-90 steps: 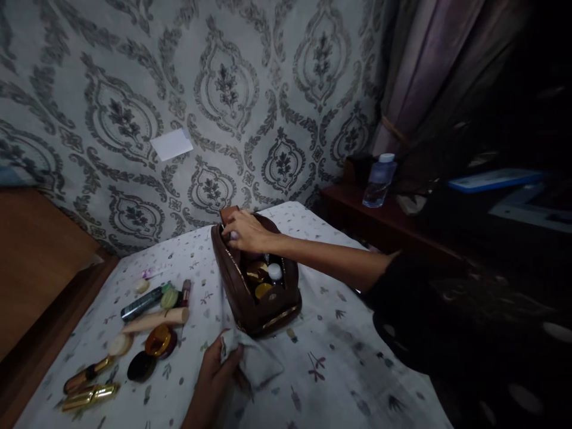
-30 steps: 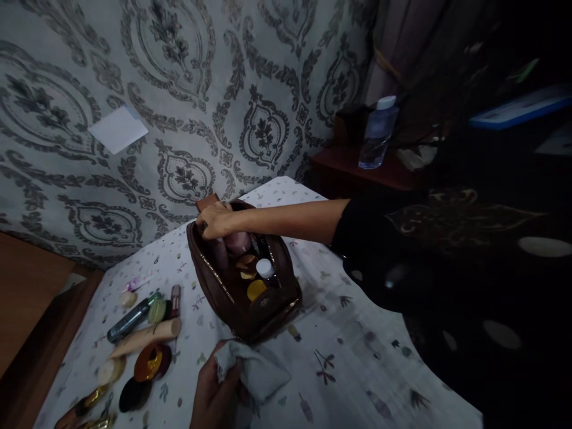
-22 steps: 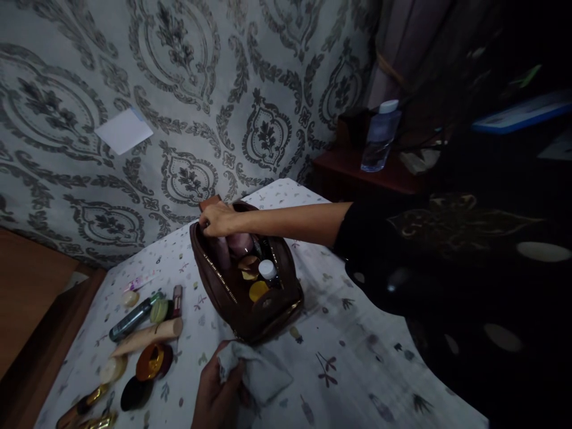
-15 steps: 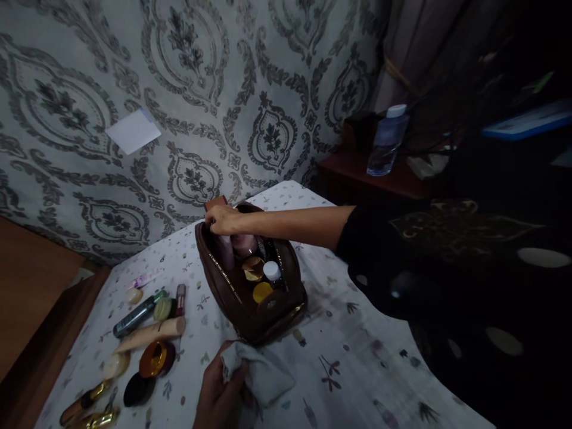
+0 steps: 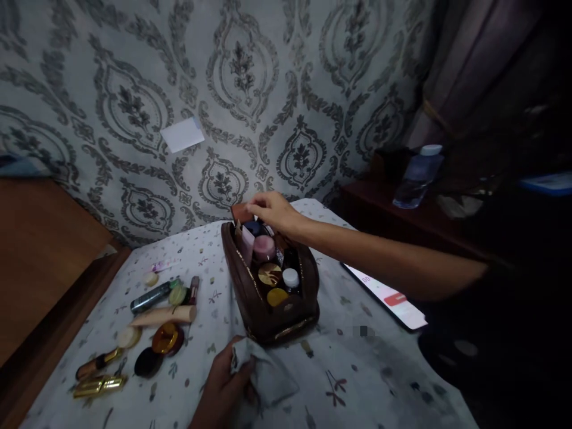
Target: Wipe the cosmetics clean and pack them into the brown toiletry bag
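My left hand [image 5: 226, 381], low in the middle, is closed round a crumpled pale cloth [image 5: 272, 381]. Before it stands a dark brown zippered cosmetic bag [image 5: 239, 292], its top unzipped. Inside show a pink jar [image 5: 264, 248], a white-capped bottle [image 5: 291, 278], a gold-patterned round lid [image 5: 270, 274] and a yellow lid [image 5: 277, 297]. Over the bag's far end is my right hand [image 5: 274, 213], fingers bent and tips close together by a brown leather tab [image 5: 241, 212]. Whatever is between those fingertips, if anything, is too small to make out.
Left of the bag lie several cosmetics, among them a beige tube [image 5: 165, 316], an amber jar [image 5: 168, 339], a black lid [image 5: 148, 362] and a gold tube [image 5: 99, 386]. A lit phone [image 5: 388, 295] lies right; a clear bottle [image 5: 416, 179] stands on a dark red surface behind.
My right hand has risen out of the bag's far end and drawn slightly right. The view has swung left, and the phone now shows beneath my right arm. My left hand keeps the cloth.
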Tool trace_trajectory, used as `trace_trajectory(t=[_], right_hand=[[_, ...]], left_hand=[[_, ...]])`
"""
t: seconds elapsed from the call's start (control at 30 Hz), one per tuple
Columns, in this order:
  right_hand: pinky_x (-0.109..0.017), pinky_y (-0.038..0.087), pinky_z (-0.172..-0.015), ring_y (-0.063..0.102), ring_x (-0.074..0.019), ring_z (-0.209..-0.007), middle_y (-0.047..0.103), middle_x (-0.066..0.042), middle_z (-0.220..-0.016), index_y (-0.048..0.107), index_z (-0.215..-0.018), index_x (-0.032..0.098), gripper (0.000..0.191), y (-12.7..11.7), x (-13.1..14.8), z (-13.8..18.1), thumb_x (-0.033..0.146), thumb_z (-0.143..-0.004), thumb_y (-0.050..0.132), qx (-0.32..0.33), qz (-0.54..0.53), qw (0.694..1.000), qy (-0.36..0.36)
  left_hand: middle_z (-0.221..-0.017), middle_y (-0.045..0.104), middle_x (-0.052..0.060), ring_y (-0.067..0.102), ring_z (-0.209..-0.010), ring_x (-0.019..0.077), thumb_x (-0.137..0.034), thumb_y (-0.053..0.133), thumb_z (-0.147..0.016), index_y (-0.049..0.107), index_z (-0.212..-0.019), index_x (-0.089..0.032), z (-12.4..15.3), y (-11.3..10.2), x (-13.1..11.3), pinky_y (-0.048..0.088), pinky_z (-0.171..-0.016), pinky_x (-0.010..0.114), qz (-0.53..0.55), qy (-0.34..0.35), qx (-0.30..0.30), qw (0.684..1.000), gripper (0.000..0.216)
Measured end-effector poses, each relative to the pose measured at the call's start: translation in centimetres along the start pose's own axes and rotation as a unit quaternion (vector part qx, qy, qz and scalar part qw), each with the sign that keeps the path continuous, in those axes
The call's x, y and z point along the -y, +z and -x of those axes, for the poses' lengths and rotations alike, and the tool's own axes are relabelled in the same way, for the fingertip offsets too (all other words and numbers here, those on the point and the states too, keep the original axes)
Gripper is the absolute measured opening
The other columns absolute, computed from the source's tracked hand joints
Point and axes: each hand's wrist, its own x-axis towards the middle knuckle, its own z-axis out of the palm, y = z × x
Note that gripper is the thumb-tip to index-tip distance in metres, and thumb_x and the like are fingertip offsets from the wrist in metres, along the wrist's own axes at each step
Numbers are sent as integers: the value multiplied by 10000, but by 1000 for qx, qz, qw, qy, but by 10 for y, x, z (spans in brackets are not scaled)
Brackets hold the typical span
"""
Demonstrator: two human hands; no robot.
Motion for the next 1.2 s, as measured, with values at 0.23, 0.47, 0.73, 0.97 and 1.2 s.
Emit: trace_trajectory(t=[0.23, 0.47, 0.73, 0.97, 1.2], right_hand=[[-269, 414, -612, 535, -153, -643, 566, -10, -630, 512, -573, 214, 323, -4, 22, 82, 322, -877, 506, 18, 15, 993, -115], [-359, 476, -694, 575, -207, -757, 625, -58, -702, 518, -603, 254, 335, 36, 53, 156, 255, -938, 510, 116, -37, 955, -269], [-327, 487, -720, 587, -197, -790, 631, -42, -740, 545, -676, 223, 280, 117, 36, 186, 247, -950, 496, 161, -111, 962, -191], [-239, 418, -641, 577, -147, -696, 635, 2, -717, 622, -752, 179, 109, 182, 12, 177, 189, -837, 555, 216, -182, 959, 20], [-260, 415, -735, 571, -167, -794, 644, -33, -798, 641, -781, 165, 108, 197, -5, 189, 107, -795, 550, 165, -127, 978, -17]], left_hand=[[-561, 531, -43, 509, -478, 126, -580, 668, -796, 584, -849, -172, 4, 2, -14, 431, -493, 226, 18, 31, 10, 999, 420], [-878, 643, 22, 577, -664, 143, -351, 599, -853, 628, -1073, -173, 6, -10, -22, 497, -669, 250, 36, 120, -53, 991, 285], [-943, 680, 51, 619, -869, 223, -317, 621, -738, 686, -998, -173, 13, -61, -45, 515, -787, 305, -35, 162, -167, 972, 304], [-1078, 652, 68, 622, -979, 221, -165, 422, -776, 553, -1188, -158, -36, -190, -80, 527, -866, 333, -389, 207, -236, 866, 432], [-1075, 601, 176, 593, -1077, 332, -191, 446, -776, 533, -1054, -113, -132, -278, -89, 468, -957, 447, -578, 69, -250, 774, 302]])
